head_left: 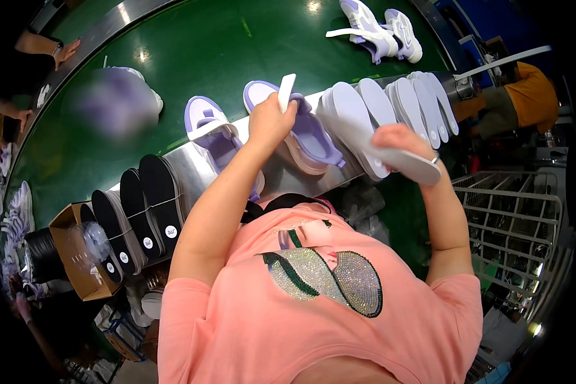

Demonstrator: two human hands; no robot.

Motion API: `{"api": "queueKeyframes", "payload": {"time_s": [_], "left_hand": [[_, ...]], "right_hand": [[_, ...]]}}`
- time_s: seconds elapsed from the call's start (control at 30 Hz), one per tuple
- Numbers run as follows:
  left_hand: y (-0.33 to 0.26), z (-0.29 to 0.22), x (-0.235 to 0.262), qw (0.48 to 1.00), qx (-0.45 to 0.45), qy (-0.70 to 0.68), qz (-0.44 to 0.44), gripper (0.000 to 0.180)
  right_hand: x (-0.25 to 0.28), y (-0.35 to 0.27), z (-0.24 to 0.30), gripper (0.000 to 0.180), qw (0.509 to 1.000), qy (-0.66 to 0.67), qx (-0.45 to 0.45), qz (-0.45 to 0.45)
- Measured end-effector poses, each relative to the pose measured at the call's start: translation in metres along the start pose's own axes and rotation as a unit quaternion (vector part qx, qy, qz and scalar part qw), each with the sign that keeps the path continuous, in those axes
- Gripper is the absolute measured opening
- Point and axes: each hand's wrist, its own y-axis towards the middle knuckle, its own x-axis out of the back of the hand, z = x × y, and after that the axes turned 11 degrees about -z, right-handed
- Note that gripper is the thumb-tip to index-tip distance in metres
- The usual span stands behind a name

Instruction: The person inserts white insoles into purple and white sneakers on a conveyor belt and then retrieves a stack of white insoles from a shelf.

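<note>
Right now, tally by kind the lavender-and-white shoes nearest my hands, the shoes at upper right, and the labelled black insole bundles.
Lavender-and-white shoes nearest the hands: 2
Upper-right shoes: 2
Black insole bundles: 4
Total: 8

Glare dots the green table, motion blurs the right hand, corners blacken.

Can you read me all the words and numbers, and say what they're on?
Black insoles: round white labels carry dark printing, but I don't copy printing out.
White insoles on the right: little round marks, too small to read.
Pink shirt: a sparkly picture, no words I can see.
Anything else is too small or blurred.
</note>
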Motion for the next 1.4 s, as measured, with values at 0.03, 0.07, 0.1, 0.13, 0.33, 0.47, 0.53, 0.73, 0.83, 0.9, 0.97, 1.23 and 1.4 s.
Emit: {"api": "queueKeyframes", "payload": {"time_s": [0.03, 0.07, 0.1, 0.13, 0.33, 0.47, 0.53, 0.73, 0.83, 0.9, 0.97, 1.23, 1.4], "left_hand": [[0.0, -0.003, 0.001, 1.0, 0.003, 0.009, 0.002, 0.032], [-0.001, -0.006, 0.002, 1.0, 0.007, 0.016, 0.001, 0.031], [-0.004, -0.008, 0.0, 1.0, -0.006, 0.019, 0.01, 0.031], [-0.008, -0.01, -0.001, 0.999, -0.02, 0.023, 0.017, 0.032], [-0.015, -0.011, 0.0, 0.999, -0.013, 0.047, 0.014, 0.027], [-0.02, -0.005, 0.0, 0.999, -0.005, 0.044, 0.002, 0.024], [-0.021, -0.005, -0.001, 0.999, -0.002, 0.046, -0.001, 0.024], [-0.021, -0.003, -0.003, 1.0, 0.002, 0.03, 0.002, 0.025], [-0.023, -0.005, 0.0, 1.0, 0.01, 0.004, 0.008, 0.026], [-0.024, -0.001, -0.001, 1.0, 0.02, -0.023, 0.0, 0.026], [-0.025, 0.001, 0.0, 0.998, 0.014, -0.052, -0.017, 0.026], [-0.019, 0.005, -0.002, 0.998, 0.012, -0.057, -0.007, 0.026], [-0.02, 0.01, -0.003, 0.998, -0.006, -0.054, -0.011, 0.027]], "right_hand": [[-0.014, 0.0, 0.003, 0.023, 0.997, -0.063, -0.037, 0.034], [-0.026, 0.0, 0.008, 0.023, 0.987, -0.127, -0.074, 0.068], [-0.036, 0.01, -0.003, 0.022, 0.977, -0.209, 0.019, 0.039], [-0.045, 0.025, -0.016, 0.022, 0.951, -0.288, 0.111, 0.011], [-0.102, 0.055, -0.029, 0.025, 0.743, -0.575, 0.327, -0.106], [-0.081, 0.021, -0.012, 0.03, 0.733, -0.634, 0.244, -0.038], [-0.075, 0.012, -0.004, 0.029, 0.741, -0.633, 0.223, -0.01], [-0.097, 0.027, -0.014, 0.014, 0.68, -0.647, 0.342, -0.031], [-0.114, 0.062, -0.028, 0.012, 0.688, -0.648, 0.325, 0.001], [-0.121, 0.079, -0.037, 0.012, 0.704, -0.631, 0.327, -0.001], [-0.12, 0.087, -0.036, 0.013, 0.725, -0.626, 0.286, 0.019], [-0.13, 0.125, -0.032, 0.024, 0.672, -0.687, 0.174, 0.215], [-0.132, 0.118, -0.039, 0.024, 0.708, -0.675, 0.18, 0.102]]}}
